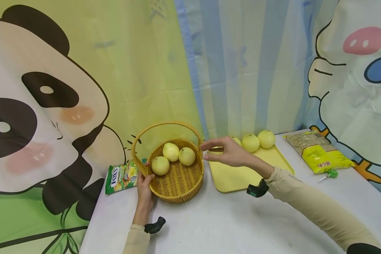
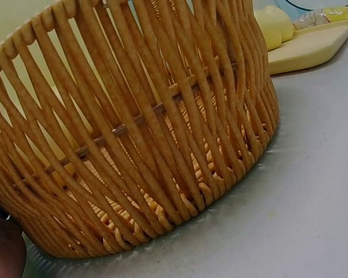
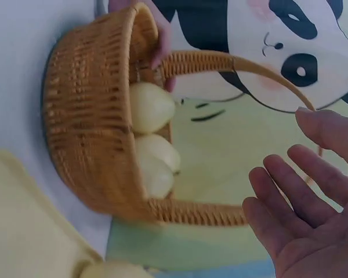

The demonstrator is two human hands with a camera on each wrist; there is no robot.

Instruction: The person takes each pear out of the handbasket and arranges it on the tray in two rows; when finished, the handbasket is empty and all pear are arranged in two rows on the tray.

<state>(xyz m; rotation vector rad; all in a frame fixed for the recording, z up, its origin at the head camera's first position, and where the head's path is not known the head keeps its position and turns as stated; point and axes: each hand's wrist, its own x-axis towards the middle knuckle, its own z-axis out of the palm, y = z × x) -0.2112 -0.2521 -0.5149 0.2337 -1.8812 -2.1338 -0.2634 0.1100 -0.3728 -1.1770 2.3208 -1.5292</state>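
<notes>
A wicker basket point(image 1: 177, 180) with a tall arched handle stands on the table and holds three round, pale yellow pears point(image 1: 160, 165). My left hand point(image 1: 145, 192) grips its left rim, thumb over the edge by the foot of the handle. In the left wrist view the woven basket wall point(image 2: 133, 133) fills most of the picture. My right hand point(image 1: 228, 152) hovers beside the right side of the handle, its fingers loosely extended and nothing in them. The right wrist view shows this hand point(image 3: 313, 202) with parted fingers before the basket handle point(image 3: 203, 213).
Right of the basket lies a yellow tray point(image 1: 231, 176) with several more pears point(image 1: 250, 143) along its back edge. A green Fox's candy bag point(image 1: 122, 177) lies at the left. Farther right are a yellow-and-clear food bag point(image 1: 320, 151) and a green lollipop point(image 1: 332, 173). Printed curtains point(image 1: 235, 70) hang behind.
</notes>
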